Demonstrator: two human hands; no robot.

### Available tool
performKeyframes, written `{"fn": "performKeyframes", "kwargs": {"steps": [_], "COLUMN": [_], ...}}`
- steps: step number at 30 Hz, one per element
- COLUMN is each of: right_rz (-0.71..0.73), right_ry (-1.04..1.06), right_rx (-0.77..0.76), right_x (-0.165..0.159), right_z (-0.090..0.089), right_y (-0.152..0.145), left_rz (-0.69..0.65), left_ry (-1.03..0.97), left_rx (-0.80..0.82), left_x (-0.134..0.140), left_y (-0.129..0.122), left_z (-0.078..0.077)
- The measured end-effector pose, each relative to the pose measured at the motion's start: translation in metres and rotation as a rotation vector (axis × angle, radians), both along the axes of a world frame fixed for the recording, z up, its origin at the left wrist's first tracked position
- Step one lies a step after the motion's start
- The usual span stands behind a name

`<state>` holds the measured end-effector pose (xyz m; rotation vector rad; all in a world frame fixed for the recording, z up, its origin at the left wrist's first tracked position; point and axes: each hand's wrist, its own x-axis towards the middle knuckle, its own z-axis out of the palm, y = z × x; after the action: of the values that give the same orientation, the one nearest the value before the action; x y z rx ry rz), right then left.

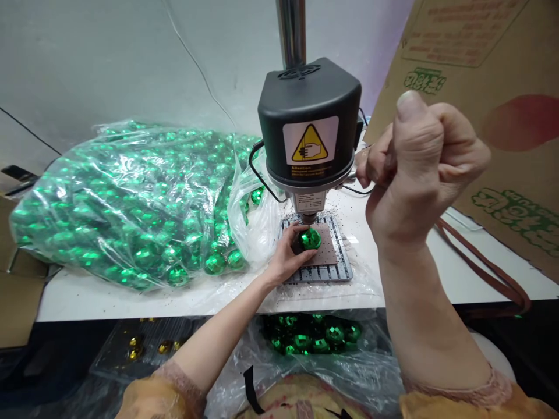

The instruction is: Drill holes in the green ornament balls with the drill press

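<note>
My left hand (289,251) grips a shiny green faceted ball (310,238) between thumb and fingers. The ball rests on a brown square board (325,255) on the slotted metal base (346,269) of a small bench drill press (309,110). Directly above the ball is the drill chuck (309,217); I cannot tell whether the bit touches it. On the right of the black machine head, my right hand (414,166) is closed in a fist around the feed lever (351,176), most of which the hand hides.
A large clear bag (126,198) of green balls fills the table's left side. Dark shavings litter the base. Below the table edge, another plastic bag (362,369) holds green balls. A cardboard box (493,145) and a brown strap (480,270) are at right.
</note>
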<state>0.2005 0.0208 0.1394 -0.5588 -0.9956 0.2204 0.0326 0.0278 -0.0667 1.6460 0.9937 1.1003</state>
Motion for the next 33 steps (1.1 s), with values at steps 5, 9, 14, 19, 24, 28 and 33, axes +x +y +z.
{"fn": "performKeyframes", "kwargs": {"steps": [5, 9, 14, 19, 24, 28, 33], "right_rz": [0.006, -0.020, -0.069, -0.082, -0.075, -0.092, -0.094], "right_ry": [-0.013, -0.005, -0.038, -0.051, -0.042, -0.061, -0.046], "right_rx": [0.004, 0.058, 0.156, 0.222, 0.244, 0.243, 0.306], "right_x": [0.002, 0.002, -0.001, -0.003, -0.004, -0.002, -0.001], "right_z": [-0.001, -0.011, -0.029, -0.037, -0.042, -0.048, -0.056], "right_y": [0.002, 0.000, -0.005, -0.007, -0.008, -0.008, -0.005], "left_rz": [-0.050, -0.056, -0.059, -0.059, -0.060, -0.041, -0.052], "left_ry": [-0.080, -0.068, -0.052, -0.052, -0.045, -0.034, -0.047], "left_rx": [-0.060, -0.062, -0.046, -0.026, -0.014, -0.010, -0.012], "left_x": [0.004, 0.003, 0.002, 0.002, 0.003, 0.003, 0.003], "left_y": [-0.005, -0.005, -0.003, -0.003, -0.004, -0.004, -0.005], "left_z": [-0.002, -0.002, -0.005, -0.005, -0.004, -0.004, -0.004]}}
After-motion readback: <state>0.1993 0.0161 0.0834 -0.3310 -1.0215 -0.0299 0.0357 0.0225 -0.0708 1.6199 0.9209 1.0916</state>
